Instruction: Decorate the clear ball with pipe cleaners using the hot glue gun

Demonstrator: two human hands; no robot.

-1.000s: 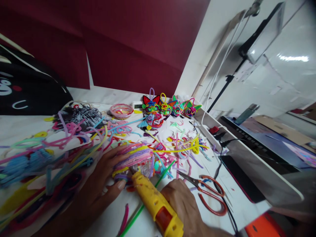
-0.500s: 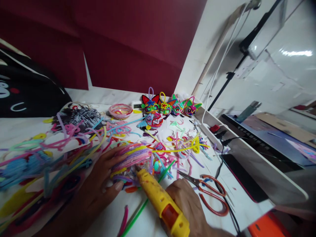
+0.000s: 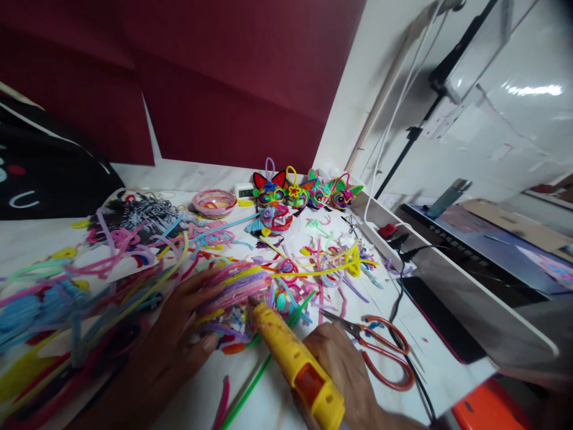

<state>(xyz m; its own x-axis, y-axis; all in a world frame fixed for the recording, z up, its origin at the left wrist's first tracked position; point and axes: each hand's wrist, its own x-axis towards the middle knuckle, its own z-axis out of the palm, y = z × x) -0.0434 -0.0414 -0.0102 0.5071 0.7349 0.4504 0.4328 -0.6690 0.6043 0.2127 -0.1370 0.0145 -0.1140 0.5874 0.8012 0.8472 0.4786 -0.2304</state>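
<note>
My left hand (image 3: 174,334) is closed on the edge of a rounded craft piece (image 3: 233,289) covered in pink, yellow and purple pipe cleaners. Its hollow underside faces me, with clear, shiny material inside. In my right hand (image 3: 335,364) is a yellow hot glue gun (image 3: 290,358), its handle mostly hidden by the fingers. The gun's dark nozzle points up and left at the lower rim of the piece; whether it touches, I cannot tell. A green pipe cleaner (image 3: 257,376) lies beneath the gun. Just right of my right hand are scissors (image 3: 387,352) with orange handles.
Loose pipe cleaners (image 3: 102,263) cover the table's left and middle. Several colourful cat-faced ornaments (image 3: 270,194) stand at the back beside a pink woven bowl (image 3: 213,203) and a small digital timer (image 3: 244,191). A black phone (image 3: 441,319) and a black cable (image 3: 396,304) lie at right.
The glue gun's nozzle has shifted slightly up and right along the craft piece's rim. The piece has moved slightly left with my left hand, and the whole view has shifted a little.
</note>
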